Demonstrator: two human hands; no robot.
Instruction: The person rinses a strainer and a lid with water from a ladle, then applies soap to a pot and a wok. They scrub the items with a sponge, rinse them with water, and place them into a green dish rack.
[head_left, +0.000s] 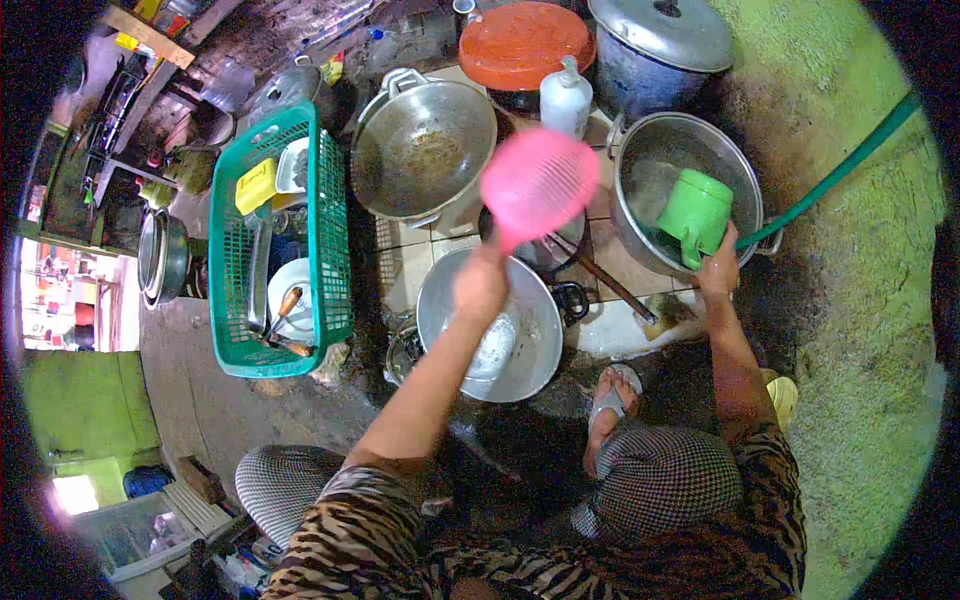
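Note:
My left hand (pixel 481 285) is closed round the handle of a pink plastic strainer (pixel 541 185), raised above the pots and slightly blurred. Below it sits a metal basin (pixel 535 345) with a whitish, shiny patch inside. My right hand (pixel 718 270) grips a green plastic dipper (pixel 697 203), tilted inside a large metal pot (pixel 630 200). What the dipper holds is hidden from me. A green hose (pixel 850 165) runs down to the pot's rim beside my right hand.
Left stands a teal plastic basket (pixel 333 240) with dishes and utensils. Behind are a wok (pixel 425 150), a white bottle (pixel 566 102), an orange lidded container (pixel 525 45) and a lidded pot (pixel 650 70). A wooden-handled utensil (pixel 615 288) lies in the middle. A green wall (pixel 850 330) borders the right.

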